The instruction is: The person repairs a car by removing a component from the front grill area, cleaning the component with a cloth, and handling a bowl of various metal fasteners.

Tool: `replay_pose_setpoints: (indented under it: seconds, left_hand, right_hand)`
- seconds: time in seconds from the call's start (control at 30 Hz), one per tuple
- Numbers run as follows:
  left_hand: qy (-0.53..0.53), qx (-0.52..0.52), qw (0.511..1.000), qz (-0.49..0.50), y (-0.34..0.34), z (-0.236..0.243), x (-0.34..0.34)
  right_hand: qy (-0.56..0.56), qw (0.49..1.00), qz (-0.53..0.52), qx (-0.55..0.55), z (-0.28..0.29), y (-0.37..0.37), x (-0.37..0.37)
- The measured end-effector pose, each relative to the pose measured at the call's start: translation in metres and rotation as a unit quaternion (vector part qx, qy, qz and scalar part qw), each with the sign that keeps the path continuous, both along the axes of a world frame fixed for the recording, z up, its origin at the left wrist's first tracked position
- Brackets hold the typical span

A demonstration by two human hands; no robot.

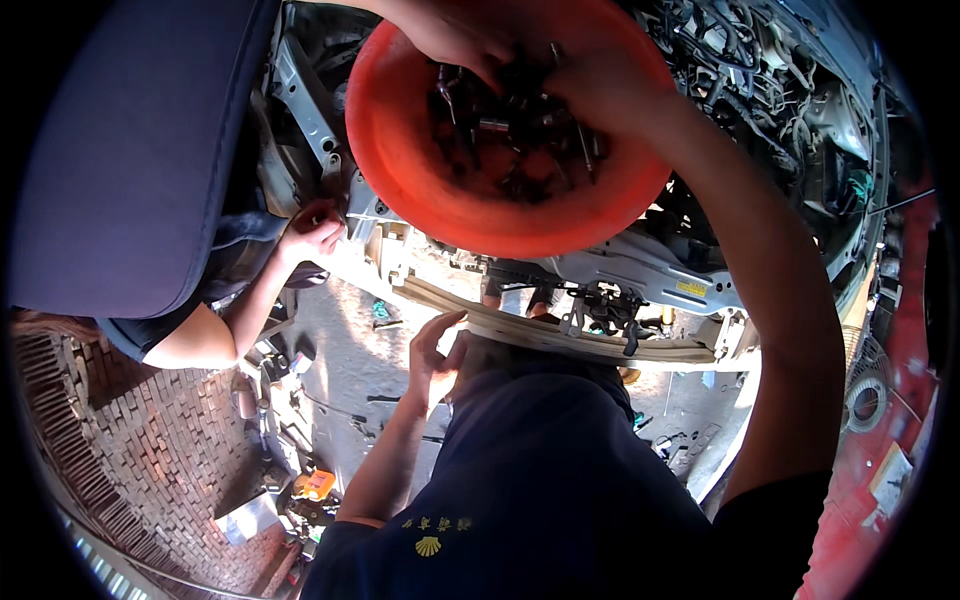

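Note:
A red plastic basin (400, 170) full of dark sockets and metal tools (495, 125) rests over the open engine bay. My right hand (610, 95) is inside its right side, fingers curled among the tools; what they hold is hidden. My left hand (437, 360) is below the basin, fingers curled against the edge of a pale metal crossbeam (640, 345) at the car's front. A co-worker's hand (470, 50) reaches into the basin from the top, separate from mine.
The co-worker (120, 150) stands at the left, another hand (312, 232) by the car frame (305, 105). Engine parts and hoses (760, 90) fill the upper right. Below lie concrete (340, 350) with scattered tools, brick paving (160, 430), an orange container (315, 485) and a fan (865, 390).

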State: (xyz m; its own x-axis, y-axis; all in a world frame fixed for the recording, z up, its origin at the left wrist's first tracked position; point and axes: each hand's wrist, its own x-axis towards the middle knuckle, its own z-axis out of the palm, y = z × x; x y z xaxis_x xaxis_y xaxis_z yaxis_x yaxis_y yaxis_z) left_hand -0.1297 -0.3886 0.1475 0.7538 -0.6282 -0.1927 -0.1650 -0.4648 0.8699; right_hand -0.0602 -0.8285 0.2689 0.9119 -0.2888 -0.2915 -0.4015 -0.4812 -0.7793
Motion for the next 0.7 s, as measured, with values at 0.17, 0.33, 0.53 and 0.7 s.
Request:
replay_pose_setpoints:
  seconds: [0.17, 0.33, 0.53, 0.7]
  left_hand:
    - [0.038, -0.008, 0.999, -0.011, 0.001, -0.005, 0.012]
    - [0.064, -0.040, 0.997, -0.024, -0.007, 0.004, 0.024]
    - [0.061, -0.037, 0.997, -0.023, 0.003, 0.001, 0.030]
    - [0.095, -0.065, 0.993, -0.024, 0.007, 0.001, 0.031]
  right_hand:
    - [0.010, 0.900, 0.286, -0.330, 0.013, 0.017, -0.001]
    - [0.070, 0.899, 0.337, -0.270, 0.008, 0.060, -0.010]
    - [0.165, 0.960, 0.151, -0.169, 0.000, 0.051, 0.002]
    - [-0.036, 0.920, 0.302, -0.247, -0.033, 0.074, 0.001]
